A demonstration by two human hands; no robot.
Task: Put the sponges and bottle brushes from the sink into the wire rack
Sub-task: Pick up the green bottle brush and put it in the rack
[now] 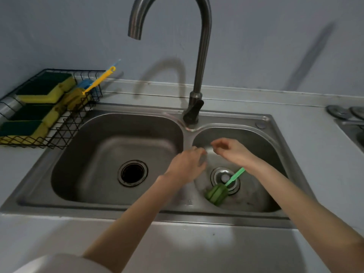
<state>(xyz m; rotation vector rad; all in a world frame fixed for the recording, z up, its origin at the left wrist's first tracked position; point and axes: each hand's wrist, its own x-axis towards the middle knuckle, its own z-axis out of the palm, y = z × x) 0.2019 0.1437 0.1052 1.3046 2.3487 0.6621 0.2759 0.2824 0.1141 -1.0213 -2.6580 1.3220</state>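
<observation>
Left hand (187,166) and right hand (232,150) mid-frame over small right basin of stainless steel double sink (110,110), fingers loosely curled, blurred, holding nothing. Green sponge-headed bottle brush (218,191) lies on drain below. Black wire rack (65,125) upper left holds yellow-green sponges (41,89), yellow-handled brush (98,79).

A plain blue-grey wall (275,36) fills the top of the frame, catching the curved shadow of the tall steel faucet (199,56) at centre. Below runs the pale desk (315,134), a raised lip along its back edge. At far right, metal stove burners (348,113) peek in. Light is dim and cool.
</observation>
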